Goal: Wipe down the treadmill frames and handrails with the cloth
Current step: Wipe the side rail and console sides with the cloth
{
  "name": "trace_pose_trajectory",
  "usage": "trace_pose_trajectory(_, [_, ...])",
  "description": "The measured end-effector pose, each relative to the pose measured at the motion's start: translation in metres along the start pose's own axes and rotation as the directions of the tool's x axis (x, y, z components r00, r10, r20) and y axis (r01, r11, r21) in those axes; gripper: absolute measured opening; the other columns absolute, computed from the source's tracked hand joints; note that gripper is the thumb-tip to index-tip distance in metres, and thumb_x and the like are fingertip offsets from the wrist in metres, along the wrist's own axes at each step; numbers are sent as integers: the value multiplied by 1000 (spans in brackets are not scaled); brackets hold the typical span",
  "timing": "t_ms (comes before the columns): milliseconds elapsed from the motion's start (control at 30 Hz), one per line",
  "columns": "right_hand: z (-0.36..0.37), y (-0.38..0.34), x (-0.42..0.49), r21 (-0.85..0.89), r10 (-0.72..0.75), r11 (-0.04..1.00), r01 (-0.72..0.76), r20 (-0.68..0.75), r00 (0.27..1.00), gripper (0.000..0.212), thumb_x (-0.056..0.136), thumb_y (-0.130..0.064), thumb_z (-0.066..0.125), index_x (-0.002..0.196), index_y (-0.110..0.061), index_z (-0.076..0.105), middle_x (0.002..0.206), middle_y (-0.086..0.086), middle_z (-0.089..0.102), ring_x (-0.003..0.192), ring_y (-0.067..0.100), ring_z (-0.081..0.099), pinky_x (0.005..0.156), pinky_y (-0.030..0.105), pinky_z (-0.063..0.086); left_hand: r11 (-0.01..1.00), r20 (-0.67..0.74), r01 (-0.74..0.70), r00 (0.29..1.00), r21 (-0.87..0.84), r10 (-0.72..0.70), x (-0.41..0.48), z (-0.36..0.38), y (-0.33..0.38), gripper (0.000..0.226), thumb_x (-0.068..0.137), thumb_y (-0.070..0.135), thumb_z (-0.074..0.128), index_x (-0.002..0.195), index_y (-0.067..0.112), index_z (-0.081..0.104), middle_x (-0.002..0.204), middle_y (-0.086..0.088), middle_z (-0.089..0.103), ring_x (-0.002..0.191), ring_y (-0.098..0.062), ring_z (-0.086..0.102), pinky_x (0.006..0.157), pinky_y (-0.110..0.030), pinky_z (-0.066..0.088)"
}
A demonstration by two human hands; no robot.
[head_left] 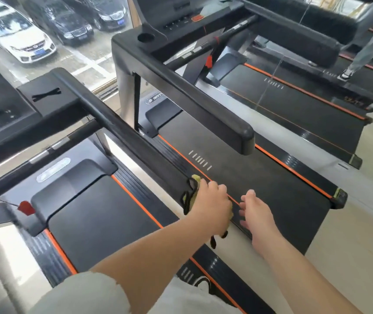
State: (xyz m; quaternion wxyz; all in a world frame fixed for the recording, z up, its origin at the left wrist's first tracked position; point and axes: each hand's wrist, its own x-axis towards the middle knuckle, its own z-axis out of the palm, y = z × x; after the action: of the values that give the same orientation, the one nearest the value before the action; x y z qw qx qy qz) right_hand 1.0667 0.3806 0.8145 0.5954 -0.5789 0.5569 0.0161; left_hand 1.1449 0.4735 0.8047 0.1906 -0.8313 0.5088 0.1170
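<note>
Nearest the camera, a pale sleeve (79, 295) leads up the left arm to the near end of the black handrail (122, 132). There the left hand (212, 205) grips the yellow-green cloth (195, 181) over the handrail's end, fingers (218, 189) curled down on it, the cloth's black trim dangling below. Just right of the handrail's end the right hand (258, 211) hovers with its fingers spread and relaxed, holding nothing. The step in hand appears to be wiping this handrail's tip. The next move probably calls for drawing the cloth up along the handrail, then crossing to the second rail (203, 103) well right of it.
</note>
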Motion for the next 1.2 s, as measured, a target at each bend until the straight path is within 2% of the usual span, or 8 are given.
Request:
trace_pose_trajectory(133, [-15, 8, -1, 8, -1, 1000, 1, 31, 1000, 39, 105, -47, 38, 111, -20, 67, 115, 3, 69, 107, 21, 65, 104, 49, 51, 980, -194, -197, 961, 12, 196, -16, 27, -15, 30, 85, 35, 69, 114, 27, 69, 114, -5, 53, 101, -32, 53, 92, -47, 43])
trace_pose_trajectory(433, [-5, 6, -16, -53, -275, 958, 282, 110, 955, 32, 106, -35, 48, 132, -26, 65, 131, -6, 61, 121, 14, 58, 110, 38, 47, 857, -167, 349, 885, -380, -435, -10, 15, -69, 35, 92, 51, 45, 110, 30, 66, 115, -3, 54, 111, -33, 52, 108, -48, 32])
trace_pose_trajectory(567, [19, 7, -25, -147, -503, 841, 521, 143, 852, 41, 109, -37, 41, 148, -28, 50, 152, -11, 41, 140, 8, 41, 117, 32, 35, 927, -265, 23, 955, -375, -131, -13, 18, -20, 43, 84, 52, 51, 116, 26, 65, 115, -4, 59, 110, -32, 56, 103, -48, 37])
trace_pose_trajectory(667, [40, 13, -26, -60, -346, 929, 364, 201, 916, 46, 108, -51, 32, 151, -40, 44, 151, -12, 42, 140, 12, 43, 117, 34, 34, 806, -251, -231, 962, -546, 106, -26, 17, -20, 40, 82, 40, 62, 117, 21, 64, 122, -3, 58, 126, -29, 48, 120, -50, 25])
trace_pose_trajectory(767, [60, 17, -28, 95, -219, 975, 200, 274, 937, 26, 97, -73, 39, 122, -73, 46, 150, -14, 37, 136, 16, 47, 116, 44, 42, 705, -270, -184, 963, -685, -12, -49, 20, -49, 41, 77, 25, 52, 111, 21, 75, 138, 0, 56, 149, -32, 28, 126, -59, 3])
trace_pose_trajectory(900, [82, 36, -17, -302, -398, 851, 431, 165, 902, 79, 84, -81, 39, 150, -39, 46, 155, 4, 26, 139, 28, 35, 117, 48, 36, 659, -320, -108, 924, -744, -209, -62, 43, -92, 39, 78, 18, 54, 105, 31, 80, 152, -3, 52, 154, -27, 28, 127, -59, 1])
trace_pose_trajectory(1000, [87, 26, -5, -502, -533, 702, 505, 100, 840, 53, 95, -68, 42, 130, -32, 60, 130, 1, 45, 116, 26, 51, 97, 43, 47, 510, -322, -107, 877, -854, -356, -61, 54, -113, 46, 81, 12, 55, 121, 30, 73, 152, 2, 51, 149, -12, 34, 129, -51, 5])
trace_pose_trajectory(1200, [121, -52, 39, -717, -212, 636, 284, 191, 958, 50, 93, -63, 26, 90, -27, 61, 102, -1, 64, 96, 29, 62, 89, 41, 51, 445, -357, -113, 779, -888, -515, -42, 73, -193, 33, 89, 4, 55, 110, 17, 77, 131, 2, 67, 127, -13, 59, 125, -41, 30])
